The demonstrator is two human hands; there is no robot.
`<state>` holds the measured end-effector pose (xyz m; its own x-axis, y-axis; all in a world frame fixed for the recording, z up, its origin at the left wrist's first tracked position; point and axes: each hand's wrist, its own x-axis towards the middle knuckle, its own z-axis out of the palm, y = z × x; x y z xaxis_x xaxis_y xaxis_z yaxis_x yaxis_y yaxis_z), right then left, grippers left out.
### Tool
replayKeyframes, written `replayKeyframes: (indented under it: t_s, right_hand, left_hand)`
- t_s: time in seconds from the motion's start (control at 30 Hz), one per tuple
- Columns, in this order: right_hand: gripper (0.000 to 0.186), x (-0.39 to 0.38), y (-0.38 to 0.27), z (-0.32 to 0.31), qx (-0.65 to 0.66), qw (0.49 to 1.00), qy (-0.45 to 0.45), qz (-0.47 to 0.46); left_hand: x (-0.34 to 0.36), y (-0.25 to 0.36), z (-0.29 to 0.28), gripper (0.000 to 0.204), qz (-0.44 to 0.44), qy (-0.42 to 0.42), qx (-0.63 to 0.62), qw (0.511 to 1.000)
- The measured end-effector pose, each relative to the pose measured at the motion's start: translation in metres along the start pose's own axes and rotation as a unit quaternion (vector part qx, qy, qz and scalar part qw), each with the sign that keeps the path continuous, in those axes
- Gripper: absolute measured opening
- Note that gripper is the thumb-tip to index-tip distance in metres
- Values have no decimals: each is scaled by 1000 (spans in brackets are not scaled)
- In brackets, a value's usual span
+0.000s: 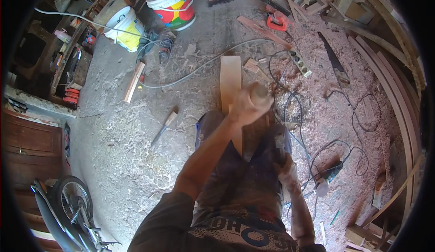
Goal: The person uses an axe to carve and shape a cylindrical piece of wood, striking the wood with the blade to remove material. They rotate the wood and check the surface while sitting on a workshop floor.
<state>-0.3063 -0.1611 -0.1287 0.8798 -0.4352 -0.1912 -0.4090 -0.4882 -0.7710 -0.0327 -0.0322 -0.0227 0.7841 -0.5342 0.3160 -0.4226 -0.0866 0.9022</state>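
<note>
My left hand (pixel 244 108) grips a round pale wooden handle (pixel 259 92), seen end-on, above a wooden board (pixel 230 73) that lies lengthwise between my knees; what is under that handle is hidden. Low at my right thigh, my right hand (pixel 286 172) is closed on a dark tool with a metal head (pixel 279 144), probably a hammer. A chisel (pixel 164 127) with a wooden handle lies on the floor left of my legs.
Two paint buckets (pixel 170 14), a wood strip (pixel 133 82), cables and a power strip (pixel 301 64) surround me. A handsaw (pixel 335 59), power tool (pixel 328 175) and long planks (pixel 389 93) lie right. A motorbike (pixel 68 206) stands lower left.
</note>
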Motion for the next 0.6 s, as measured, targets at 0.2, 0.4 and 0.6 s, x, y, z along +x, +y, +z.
replayKeyframes:
  t_s: [0.2, 0.4, 0.6]
  right_hand:
    - [54, 9, -2, -5, 13, 998, -50, 48]
    - [63, 12, -10, -5, 29, 995, -64, 71]
    - [66, 11, 3, -1, 35, 996, -56, 61]
  left_hand:
    - [27, -10, -8, 30, 9, 21, 16, 1000]
    - [25, -17, -12, 27, 38, 43, 3, 998]
    - [25, -20, -14, 28, 30, 35, 1, 999]
